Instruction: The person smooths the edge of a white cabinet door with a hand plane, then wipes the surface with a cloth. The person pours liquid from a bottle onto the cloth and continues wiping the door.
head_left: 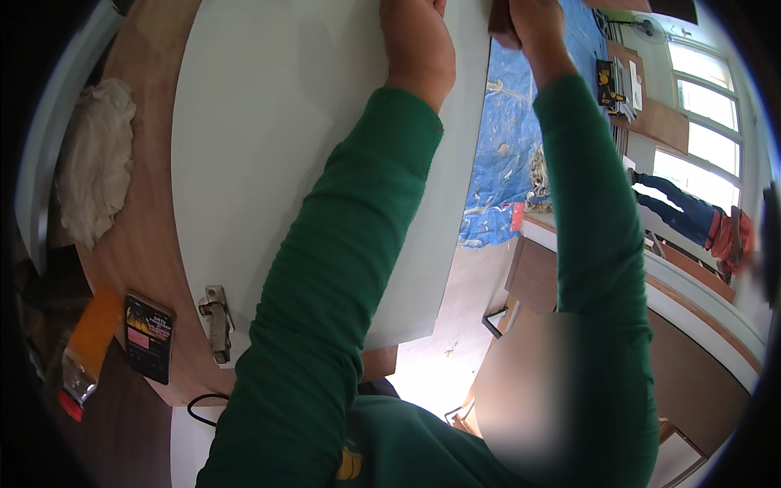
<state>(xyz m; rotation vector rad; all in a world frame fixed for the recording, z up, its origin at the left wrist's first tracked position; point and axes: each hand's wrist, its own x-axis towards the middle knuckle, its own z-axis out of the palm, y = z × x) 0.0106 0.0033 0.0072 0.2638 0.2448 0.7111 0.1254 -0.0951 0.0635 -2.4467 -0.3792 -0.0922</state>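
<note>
A large white door panel lies in front of me, with a metal cabinet hinge fixed near its lower left corner. My left hand is over the panel at the top of the picture; its fingers are mostly cut off by the edge. At the panel's right edge, my right hand is closed round a reddish-brown block. The block is at the panel's edge, and part of it lies outside the picture. Both forearms wear green sleeves.
On the brown wooden surface at left lie a crumpled white cloth and a phone. An orange bottle with a red cap is beside the phone. Blue sheeting covers floor at right. A person in orange is farther right.
</note>
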